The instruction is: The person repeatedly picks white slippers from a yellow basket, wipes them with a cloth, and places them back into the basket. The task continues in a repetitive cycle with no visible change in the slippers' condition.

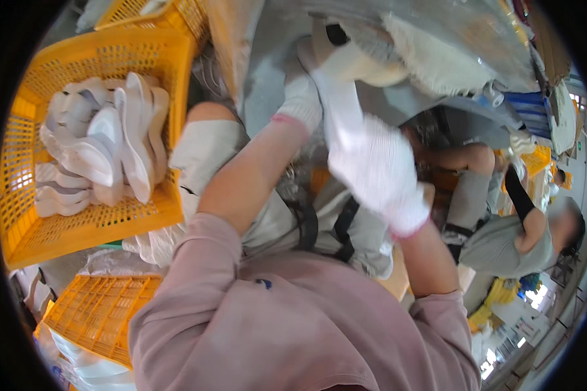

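Observation:
A long white shoe sole (342,107), smeared by motion, is held upright in front of me between my two gloved hands. My right hand (378,166), in a white knit glove, is closed round its near end. My left hand (301,98), gloved the same way, grips its left edge farther up; its fingertips are partly hidden. Just beyond the sole's far end is a rounded cream wheel-like part (362,65) with a dark centre. Whether the sole touches it, I cannot tell.
At the left, a yellow plastic basket (101,244) holds several white wedge soles (104,140). Another yellow crate (104,313) lies below it. A grey metal housing (267,58) surrounds the wheel-like part, with frayed pale cloth (430,55) above. A co-worker (515,238) sits at the right.

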A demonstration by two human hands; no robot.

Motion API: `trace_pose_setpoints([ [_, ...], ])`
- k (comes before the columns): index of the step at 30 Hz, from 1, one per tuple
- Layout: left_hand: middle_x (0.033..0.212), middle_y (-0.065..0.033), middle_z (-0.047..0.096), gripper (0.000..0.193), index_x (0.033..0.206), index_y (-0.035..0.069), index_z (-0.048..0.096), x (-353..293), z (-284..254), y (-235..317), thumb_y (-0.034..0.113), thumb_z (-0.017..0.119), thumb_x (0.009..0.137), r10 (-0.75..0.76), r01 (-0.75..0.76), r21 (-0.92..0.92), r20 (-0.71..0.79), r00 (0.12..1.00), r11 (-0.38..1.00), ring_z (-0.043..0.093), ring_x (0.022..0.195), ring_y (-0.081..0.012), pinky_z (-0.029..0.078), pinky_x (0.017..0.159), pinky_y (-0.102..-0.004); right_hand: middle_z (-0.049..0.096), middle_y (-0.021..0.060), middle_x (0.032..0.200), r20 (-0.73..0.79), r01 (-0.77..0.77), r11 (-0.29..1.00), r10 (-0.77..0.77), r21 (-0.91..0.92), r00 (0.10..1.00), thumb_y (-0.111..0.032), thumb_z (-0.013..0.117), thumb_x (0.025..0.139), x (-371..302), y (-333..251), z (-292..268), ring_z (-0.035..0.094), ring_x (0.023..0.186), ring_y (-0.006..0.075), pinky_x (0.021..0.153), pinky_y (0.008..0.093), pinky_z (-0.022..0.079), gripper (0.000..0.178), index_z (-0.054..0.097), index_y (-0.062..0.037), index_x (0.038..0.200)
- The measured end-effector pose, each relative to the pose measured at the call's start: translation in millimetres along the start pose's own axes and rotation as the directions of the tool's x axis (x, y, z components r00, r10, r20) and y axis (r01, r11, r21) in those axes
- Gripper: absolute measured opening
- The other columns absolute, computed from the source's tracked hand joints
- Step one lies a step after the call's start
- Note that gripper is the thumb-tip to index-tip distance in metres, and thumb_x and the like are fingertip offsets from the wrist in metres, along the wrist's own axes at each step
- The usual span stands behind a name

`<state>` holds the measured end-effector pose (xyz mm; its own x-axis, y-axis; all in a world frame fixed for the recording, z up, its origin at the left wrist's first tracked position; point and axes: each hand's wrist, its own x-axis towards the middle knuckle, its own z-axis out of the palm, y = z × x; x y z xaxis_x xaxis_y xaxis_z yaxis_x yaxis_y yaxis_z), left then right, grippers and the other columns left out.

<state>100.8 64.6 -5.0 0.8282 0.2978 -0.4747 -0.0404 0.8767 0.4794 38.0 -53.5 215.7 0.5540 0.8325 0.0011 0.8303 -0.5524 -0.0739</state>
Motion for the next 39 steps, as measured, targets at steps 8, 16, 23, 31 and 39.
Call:
trace_pose_setpoints([
  [8, 0.135, -0.0114, 0.069, 0.052, 0.139, 0.005, 0.06, -76.2, 1.1, -13.5, 0.047, 0.044, 0.114, 0.06, -0.051, -0.069, 0.142, 0.988, 0.996, 0.065, 0.123, -0.0263, 0.05, 0.11, -0.0393, 0.076, 0.018, 0.107, 0.339, -0.585, 0.474, 0.507, 0.658, 0.793, -0.026, 0.078, 0.086, -178.5, -17.0, 47.6, 0.077, 0.099, 0.0286, 0.09, 0.0422, 0.059, 0.049, 0.069, 0.0, 0.127],
  [16, 0.139, -0.0152, 0.068, 0.048, 0.141, 0.002, 0.061, -72.4, 63.4, 55.2, 0.037, 0.043, 0.113, -0.122, 0.129, -0.113, 0.062, 0.991, 0.985, 0.064, 0.128, -0.0306, 0.05, 0.113, -0.0426, 0.073, 0.0105, 0.12, 0.407, -0.116, -0.47, 0.584, 0.875, 0.703, -0.018, 0.075, 0.09, -93.1, 14.8, 20.5, 0.073, 0.101, 0.0197, 0.09, 0.033, 0.059, 0.051, 0.062, 0.0051, 0.133],
  [23, 0.125, -0.0124, 0.073, 0.05, 0.131, 0.0, 0.064, -99.5, 48.1, 47.9, 0.041, 0.044, 0.111, -0.203, 0.204, 0.054, -0.021, 0.979, 0.977, 0.068, 0.115, -0.0261, 0.053, 0.105, -0.0342, 0.068, 0.0172, 0.139, 0.515, -0.499, -0.2, 0.568, 0.843, 0.642, -0.025, 0.088, 0.079, -124.2, 2.7, 32.9, 0.066, 0.127, 0.0303, 0.105, 0.0399, 0.053, 0.082, 0.055, 0.0041, 0.148],
  [31, 0.115, -0.0187, 0.075, 0.032, 0.122, 0.006, 0.074, -43.5, 31.0, 80.0, 0.03, 0.062, 0.103, -0.071, -0.676, 0.737, 0.675, 0.734, 0.015, 0.072, 0.103, -0.0316, 0.058, 0.093, -0.0432, 0.075, 0.0189, 0.099, 0.048, -0.216, 0.731, 0.243, 0.648, 0.969, -0.025, 0.079, 0.085, -10.3, 42.1, 39.0, 0.072, 0.096, 0.0398, 0.088, 0.0486, 0.058, 0.036, 0.075, -0.0047, 0.115],
  [39, 0.103, -0.0191, 0.075, 0.036, 0.106, 0.002, 0.072, -175.1, -20.0, 145.0, 0.037, 0.064, 0.102, 0.414, -0.577, 0.78, 0.455, 0.788, 0.242, 0.074, 0.098, -0.033, 0.058, 0.087, -0.0441, 0.072, 0.0222, 0.115, 0.16, -0.459, 0.842, 0.431, 0.282, 0.888, -0.019, 0.071, 0.091, -214.0, 57.0, 47.7, 0.07, 0.102, 0.0387, 0.092, 0.0463, 0.056, 0.042, 0.068, 0.0006, 0.128],
])
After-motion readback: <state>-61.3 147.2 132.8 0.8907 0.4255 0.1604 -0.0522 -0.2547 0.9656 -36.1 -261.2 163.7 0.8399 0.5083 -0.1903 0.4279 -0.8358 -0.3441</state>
